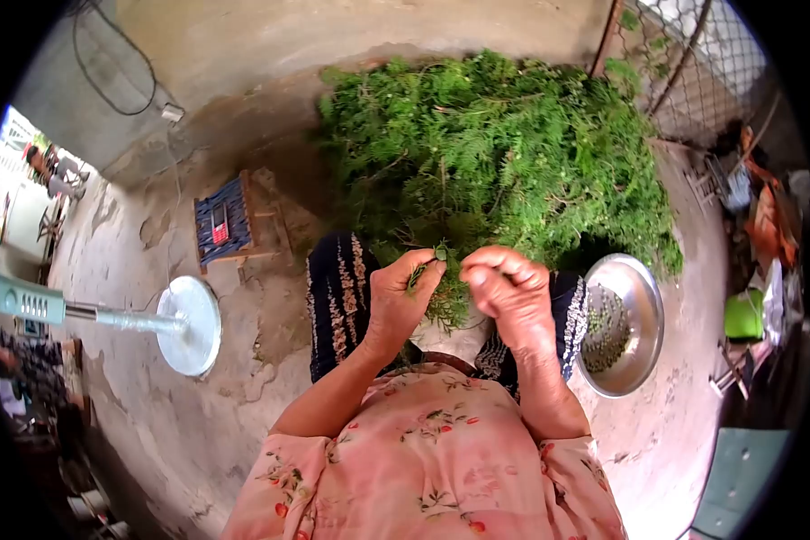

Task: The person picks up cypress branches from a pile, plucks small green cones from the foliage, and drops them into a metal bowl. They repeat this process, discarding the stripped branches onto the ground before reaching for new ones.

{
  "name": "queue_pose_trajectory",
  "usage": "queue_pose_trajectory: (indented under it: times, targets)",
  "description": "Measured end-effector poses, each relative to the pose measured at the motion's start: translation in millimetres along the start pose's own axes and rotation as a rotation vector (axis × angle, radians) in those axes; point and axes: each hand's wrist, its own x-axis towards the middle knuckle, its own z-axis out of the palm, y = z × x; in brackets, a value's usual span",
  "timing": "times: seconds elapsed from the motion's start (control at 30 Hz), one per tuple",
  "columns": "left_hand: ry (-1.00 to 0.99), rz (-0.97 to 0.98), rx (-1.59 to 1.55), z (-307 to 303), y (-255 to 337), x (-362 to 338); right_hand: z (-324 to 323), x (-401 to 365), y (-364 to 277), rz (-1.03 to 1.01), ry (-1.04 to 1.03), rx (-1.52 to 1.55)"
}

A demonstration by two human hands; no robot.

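My left hand [398,304] is closed, pinching a green sprig [441,252] between thumb and fingers. Close beside it, on the right, my right hand [515,290] has its thumb and fingertips pressed together; anything between them is too small to make out. Both hands are above my lap, in front of a large heap of leafy green branches [504,153]. To the right of my knee is a wide metal bowl [646,315], partly filled with small round grey-green pieces [606,335].
Left of the heap, a mobile phone [220,223] lies on a low stool [209,200] with a woven blue top. A pedestal fan's round base [189,328] rests on the floor. Clutter and a green container [743,315] line the right side. A person [56,171] appears far left.
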Motion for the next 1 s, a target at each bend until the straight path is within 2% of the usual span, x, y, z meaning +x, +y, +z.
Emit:
queue_pose_trajectory:
  times: [0.03, 0.1, 0.13, 0.17, 0.23, 0.27, 0.3, 0.37, 0.43, 0.47, 0.5, 0.57, 0.6, 0.63, 0.7, 0.73, 0.8, 0.83, 0.87, 0.9, 0.93, 0.97, 1.0]
  targets:
    - [-0.021, -0.003, -0.006, 7, -2, 0, -1, -1, 3, -0.093, -0.035, -0.201]
    - [-0.002, 0.012, -0.014, 18, -2, 2, -2, 2, 15, -0.351, 0.118, -0.539]
    - [-0.041, -0.073, -0.053, 21, -3, 2, -4, 3, 20, -0.307, 0.219, -0.566]
    - [-0.064, -0.078, -0.061, 25, -5, 3, -8, 5, 25, -0.298, 0.242, -0.571]
    - [-0.113, -0.012, 0.027, 34, -9, 3, -20, 8, 36, -0.229, 0.274, -0.502]
    - [-0.124, -0.003, 0.068, 39, -7, 3, -26, 10, 41, -0.277, 0.275, -0.532]
    - [-0.133, 0.132, 0.103, 43, -6, 6, -31, 9, 41, -0.301, 0.281, -0.548]
    - [-0.191, 0.188, 0.063, 52, -10, 7, -39, 7, 39, -0.239, 0.354, -0.523]
    - [-0.307, 0.009, -0.043, 58, -7, 11, -55, 4, 32, 0.082, 0.333, -0.339]
    - [-0.342, -0.147, -0.107, 61, 2, 12, -62, 3, 27, 0.302, 0.331, 0.087]
    - [-0.373, -0.227, -0.204, 65, 1, 13, -73, 2, 29, 0.331, 0.342, 0.302]
    - [-0.423, -0.284, -0.164, 71, 3, 17, -92, -4, 30, 0.264, 0.375, 0.414]
    - [-0.413, -0.27, -0.152, 75, 4, 19, -101, -11, 25, 0.171, 0.389, 0.514]
    - [-0.344, -0.327, -0.204, 82, 7, 20, -109, -18, 12, 0.069, 0.464, 0.467]
    - [-0.298, -0.555, -0.452, 81, 5, 32, -143, -33, 1, 0.013, 0.605, 0.405]
    - [-0.205, -0.614, -0.553, 82, 3, 37, -163, -40, 0, -0.027, 0.714, 0.5]
    - [-0.265, -0.627, -0.811, 77, -16, 53, -217, -57, 22, -0.092, 0.888, 0.586]
    - [-0.33, -0.652, -0.993, 72, -23, 63, -261, -72, 50, -0.031, 0.977, 0.697]
    - [-0.309, -0.643, -0.974, 69, -25, 72, -288, -88, 70, -0.016, 1.067, 0.67]
    - [-0.347, -0.668, -1.059, 69, -26, 80, -301, -107, 87, -0.027, 1.071, 0.488]
    - [-0.388, -0.694, -1.147, 67, -27, 87, -329, -129, 116, 0.001, 0.952, -0.265]
    - [-0.375, -0.688, -1.132, 66, -27, 93, -328, -145, 108, 0.157, 0.914, -1.273]
    - [-0.414, -0.689, -1.213, 64, -27, 97, -318, -142, 97, 0.141, 0.992, -1.161]
